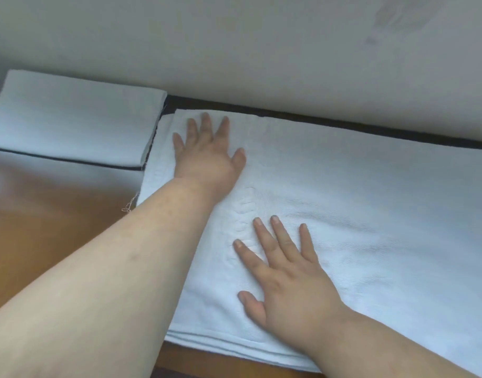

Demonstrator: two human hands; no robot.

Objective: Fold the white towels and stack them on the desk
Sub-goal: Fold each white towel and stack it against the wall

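A long white towel (370,203), folded lengthwise into layers, lies across the wooden desk (43,233) from the middle to the right edge of the view. My left hand (207,156) rests flat on its far left corner, fingers spread. Closer to me, my right hand (283,268) presses flat on the towel's left part, fingers apart. Small wrinkles show in the cloth between the two hands. A folded white towel (76,118) sits at the back left, on top of another white layer.
A pale wall (261,50) runs along the back of the desk, with a dark gap at its foot. Bare wood shows at the left and along the front edge. A loose thread hangs from the towel's left edge.
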